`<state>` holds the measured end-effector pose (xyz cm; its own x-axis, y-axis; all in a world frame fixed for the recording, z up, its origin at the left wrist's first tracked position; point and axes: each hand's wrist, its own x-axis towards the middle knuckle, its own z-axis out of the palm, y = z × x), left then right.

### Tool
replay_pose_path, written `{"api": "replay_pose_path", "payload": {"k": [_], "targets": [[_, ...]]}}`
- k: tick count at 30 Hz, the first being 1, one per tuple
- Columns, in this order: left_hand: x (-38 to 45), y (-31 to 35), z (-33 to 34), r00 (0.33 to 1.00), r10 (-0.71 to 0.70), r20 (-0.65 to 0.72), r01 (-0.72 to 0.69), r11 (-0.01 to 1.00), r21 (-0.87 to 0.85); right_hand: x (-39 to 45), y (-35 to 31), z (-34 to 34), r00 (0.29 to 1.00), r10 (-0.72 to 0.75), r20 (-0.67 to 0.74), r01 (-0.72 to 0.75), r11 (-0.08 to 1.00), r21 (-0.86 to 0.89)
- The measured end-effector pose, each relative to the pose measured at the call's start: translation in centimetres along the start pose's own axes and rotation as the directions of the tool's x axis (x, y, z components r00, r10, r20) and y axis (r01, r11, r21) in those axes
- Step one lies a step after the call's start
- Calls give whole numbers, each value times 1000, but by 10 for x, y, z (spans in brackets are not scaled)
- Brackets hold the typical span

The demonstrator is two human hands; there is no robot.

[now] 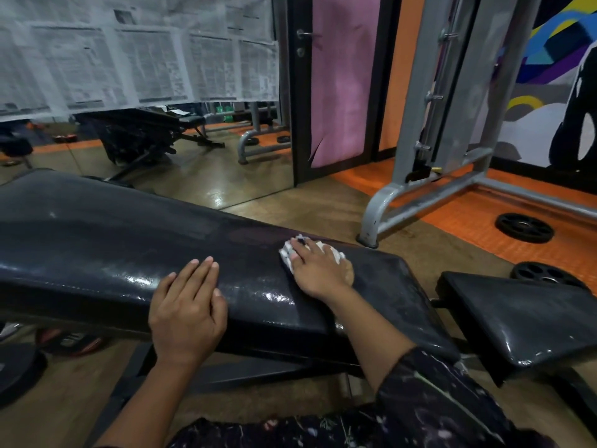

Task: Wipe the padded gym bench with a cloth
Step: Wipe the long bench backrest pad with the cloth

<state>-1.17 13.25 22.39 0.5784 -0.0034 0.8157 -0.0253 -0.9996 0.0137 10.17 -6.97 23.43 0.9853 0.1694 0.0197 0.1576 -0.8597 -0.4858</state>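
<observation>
The right hand (pixel 318 270) presses a soft, limp white cloth (pixel 292 250) flat-fingered onto the long black bench pad (pixel 97 240) (glossy, probably slick vinyl), while the left hand (pixel 187 313) rests open near the pad's front edge, steadying it

We see glossy black vinyl padding on the gym bench (pixel 106 240), a crumpled white cloth (pixel 287 253), and a grey painted metal machine frame (pixel 420 198).
</observation>
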Motion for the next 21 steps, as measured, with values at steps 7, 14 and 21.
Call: {"api": "replay_pose_path", "payload": {"k": [7, 14, 21], "targets": [[-1, -2, 1, 999, 24, -23, -24, 1000, -1, -88, -3, 11, 940, -328, -90, 321, 943, -84], [0, 0, 1, 1000, -2, 1, 2, 1000, 1, 6, 10, -4, 999, -30, -33, 27, 997, -78], [-1, -3, 2, 1000, 22, -14, -22, 1000, 5, -74, -5, 13, 904, -422, -75, 418, 907, -56]]}}
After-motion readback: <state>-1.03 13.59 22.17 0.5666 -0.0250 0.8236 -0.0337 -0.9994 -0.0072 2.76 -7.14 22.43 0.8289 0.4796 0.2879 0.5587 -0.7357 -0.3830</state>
